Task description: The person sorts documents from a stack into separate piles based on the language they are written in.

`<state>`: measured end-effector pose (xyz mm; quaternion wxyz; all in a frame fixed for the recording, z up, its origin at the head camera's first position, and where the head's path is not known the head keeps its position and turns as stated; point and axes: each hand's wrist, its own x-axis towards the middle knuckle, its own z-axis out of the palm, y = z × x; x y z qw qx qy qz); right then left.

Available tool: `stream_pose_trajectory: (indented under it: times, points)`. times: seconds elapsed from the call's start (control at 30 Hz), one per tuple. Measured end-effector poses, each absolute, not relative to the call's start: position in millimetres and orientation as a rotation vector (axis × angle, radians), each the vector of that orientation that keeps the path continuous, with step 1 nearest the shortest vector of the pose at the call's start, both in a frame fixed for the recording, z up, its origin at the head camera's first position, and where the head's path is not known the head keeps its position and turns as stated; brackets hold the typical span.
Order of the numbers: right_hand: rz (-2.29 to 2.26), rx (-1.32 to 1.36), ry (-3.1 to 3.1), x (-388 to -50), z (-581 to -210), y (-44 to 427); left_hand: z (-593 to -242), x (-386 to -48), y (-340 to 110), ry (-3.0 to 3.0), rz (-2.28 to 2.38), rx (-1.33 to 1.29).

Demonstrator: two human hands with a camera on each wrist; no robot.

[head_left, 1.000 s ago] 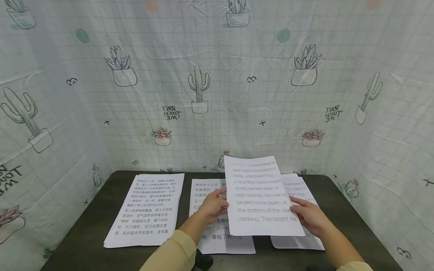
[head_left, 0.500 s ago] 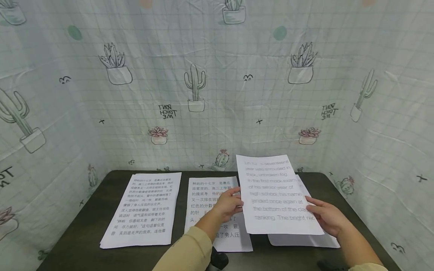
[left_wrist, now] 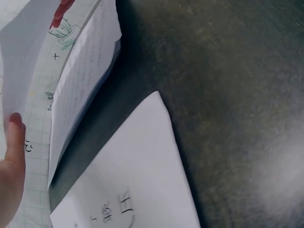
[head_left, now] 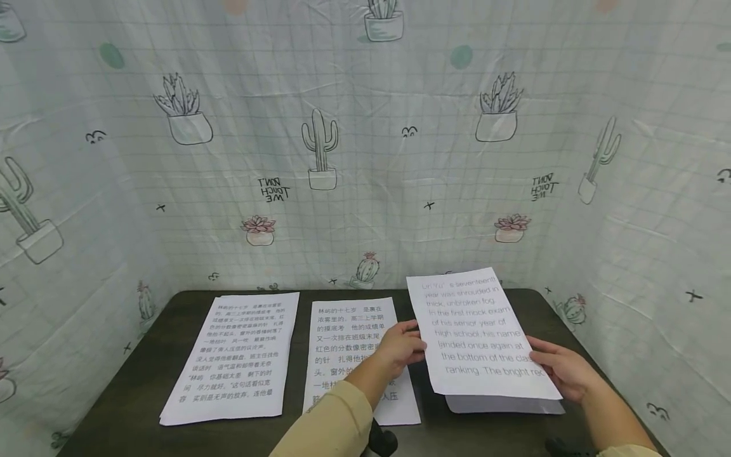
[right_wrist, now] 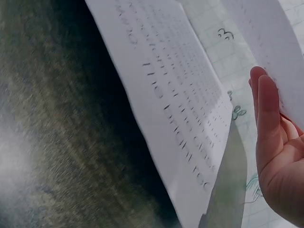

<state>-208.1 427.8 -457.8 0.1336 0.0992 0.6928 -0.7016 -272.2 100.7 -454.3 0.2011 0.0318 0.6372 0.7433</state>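
Note:
A white sheet of paper point(head_left: 476, 336) printed with large English text is held tilted above the right side of the table. My left hand point(head_left: 400, 350) pinches its left edge, and my right hand point(head_left: 562, 369) pinches the right edge. Beneath it lies a stack of paper point(head_left: 505, 405), mostly covered in the head view; lines of print on this stack point(right_wrist: 180, 104) show in the right wrist view. Close under my left forearm is a sheet with Chinese text point(head_left: 342, 330), partly hidden by the arm.
A stack of Chinese-text pages point(head_left: 234, 355) lies at the left of the dark table point(head_left: 131, 387). Black objects point(head_left: 384, 441) show at the front edge by the wrists. A cactus-print curtain point(head_left: 365, 158) stands behind and at both sides.
Both hands have carried the English-text sheet to the right, from between the middle and right papers to over the right stack. More of the middle sheet is uncovered. The head view has shifted slightly.

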Motion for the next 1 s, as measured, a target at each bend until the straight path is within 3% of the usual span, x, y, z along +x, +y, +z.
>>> stream_pose_trajectory:
  times: [1.0]
  points:
    - [-1.630, 0.649, 2.480, -214, -484, 423, -475, -250, 124, 1.710, 1.938, 0.097]
